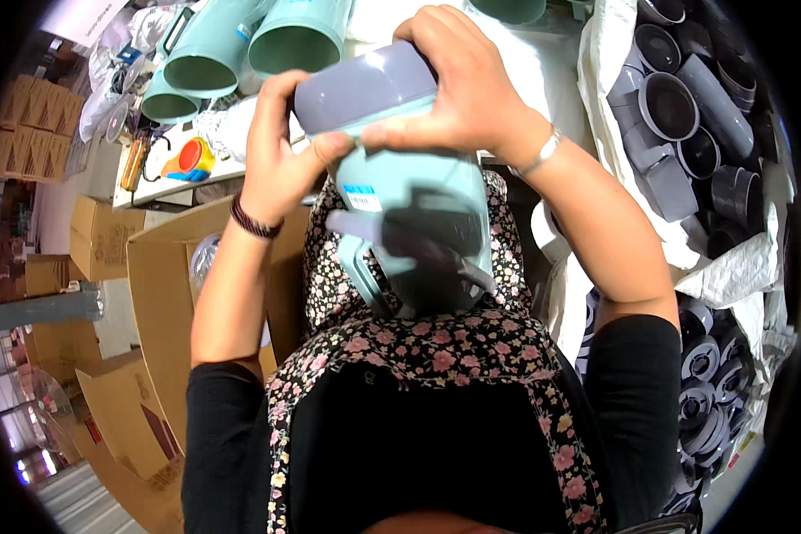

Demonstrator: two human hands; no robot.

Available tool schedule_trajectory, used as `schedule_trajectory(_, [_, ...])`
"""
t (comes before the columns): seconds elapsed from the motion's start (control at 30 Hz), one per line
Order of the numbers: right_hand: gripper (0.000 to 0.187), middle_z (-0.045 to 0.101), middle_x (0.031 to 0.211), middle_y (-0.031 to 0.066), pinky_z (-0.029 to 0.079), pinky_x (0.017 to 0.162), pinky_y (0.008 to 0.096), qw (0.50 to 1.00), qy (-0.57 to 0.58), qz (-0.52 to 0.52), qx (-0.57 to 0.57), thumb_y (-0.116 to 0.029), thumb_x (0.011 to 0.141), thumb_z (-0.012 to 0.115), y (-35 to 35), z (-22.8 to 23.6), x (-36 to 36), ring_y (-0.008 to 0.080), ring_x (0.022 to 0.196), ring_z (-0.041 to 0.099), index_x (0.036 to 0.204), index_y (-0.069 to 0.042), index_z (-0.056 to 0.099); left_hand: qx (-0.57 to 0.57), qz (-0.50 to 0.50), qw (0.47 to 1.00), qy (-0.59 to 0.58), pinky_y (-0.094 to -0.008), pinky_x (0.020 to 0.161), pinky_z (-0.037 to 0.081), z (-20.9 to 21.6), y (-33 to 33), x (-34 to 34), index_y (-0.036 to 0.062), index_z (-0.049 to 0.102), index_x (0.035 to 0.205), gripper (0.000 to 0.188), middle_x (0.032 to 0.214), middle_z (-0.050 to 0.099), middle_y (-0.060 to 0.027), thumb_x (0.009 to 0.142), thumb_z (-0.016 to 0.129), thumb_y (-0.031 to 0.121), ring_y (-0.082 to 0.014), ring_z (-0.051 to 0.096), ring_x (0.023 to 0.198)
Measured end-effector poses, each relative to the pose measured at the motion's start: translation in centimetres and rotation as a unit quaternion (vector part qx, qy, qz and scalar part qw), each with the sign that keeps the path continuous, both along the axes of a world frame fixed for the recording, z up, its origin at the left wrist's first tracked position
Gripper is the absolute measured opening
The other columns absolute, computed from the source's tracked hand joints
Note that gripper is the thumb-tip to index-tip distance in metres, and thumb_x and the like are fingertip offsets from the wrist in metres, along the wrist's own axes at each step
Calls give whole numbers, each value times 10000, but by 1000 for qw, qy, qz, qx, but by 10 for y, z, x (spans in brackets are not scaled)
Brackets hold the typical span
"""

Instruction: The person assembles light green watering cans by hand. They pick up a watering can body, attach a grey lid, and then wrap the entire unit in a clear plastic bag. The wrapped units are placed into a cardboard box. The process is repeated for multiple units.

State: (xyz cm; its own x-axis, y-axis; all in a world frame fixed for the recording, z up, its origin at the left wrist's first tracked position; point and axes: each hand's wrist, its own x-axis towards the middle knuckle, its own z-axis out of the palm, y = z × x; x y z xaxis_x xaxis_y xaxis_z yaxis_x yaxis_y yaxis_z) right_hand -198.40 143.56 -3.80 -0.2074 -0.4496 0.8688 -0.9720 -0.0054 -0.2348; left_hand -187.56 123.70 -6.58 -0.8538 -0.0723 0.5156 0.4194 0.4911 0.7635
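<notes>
A mint-green pitcher (452,182) with a side handle (361,274) and a small blue-and-white sticker stands in my lap, against the floral apron. At its far end sits a smooth grey lid-like piece (365,87). My left hand (280,147) grips the left side of that grey piece, its thumb at the seam with the pitcher. From the right, my right hand (461,89) wraps round the same piece, thumb also along the seam. Both hands are closed on it. Dark shadows fall across the pitcher's body, so its lower part is hard to make out.
Open mint-green pitchers (295,44) lie on the white table ahead, with a yellow tape dispenser (192,158) at its left. An open cardboard box (165,285) stands left of my lap. White sacks of grey parts (669,105) fill the right side.
</notes>
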Motion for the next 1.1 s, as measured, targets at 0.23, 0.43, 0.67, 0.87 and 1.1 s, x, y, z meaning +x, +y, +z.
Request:
schedule_trajectory(0.23, [565,524,648,126,422,587,378,996,-76,-55,5,-559,576,715,-47,-41,-44,309,636,520,675,-33,533,79,-47,988,-123,-304,918,361,-27,-28,-35,21,383,1194,611,1084,479,-82,745,698,290,-172,439,1038])
schedule_trajectory(0.43, [461,514,745,110,419,673,333,995,-94,3,32,-393,611,736,-22,-19,-27,266,726,505,795,-18,541,-61,-13,998,-17,-335,917,360,-8,-18,-21,48,455,1145,750,1079,470,-93,572,787,399,-233,455,1039])
schedule_trajectory(0.67, [631,492,983,133,370,834,384,984,-94,115,95,-430,634,731,3,-11,-23,315,936,457,1066,-43,484,-68,47,996,-21,-339,835,389,9,11,-6,23,435,1094,770,995,447,-104,535,818,388,-230,455,947])
schedule_trajectory(0.87, [594,499,973,128,378,835,366,987,-90,84,101,-376,645,735,-6,-29,-28,294,924,466,1051,-21,487,-113,91,989,-33,-350,798,404,4,14,-8,-5,439,1054,643,957,455,-131,609,781,309,-250,463,906])
schedule_trajectory(1.1, [497,515,938,121,388,800,342,992,-69,84,61,-350,676,700,-15,-21,-30,274,880,483,990,-12,513,-15,-10,998,-66,-325,870,388,-1,-26,-18,8,485,1047,489,991,509,-91,704,688,293,-210,488,953])
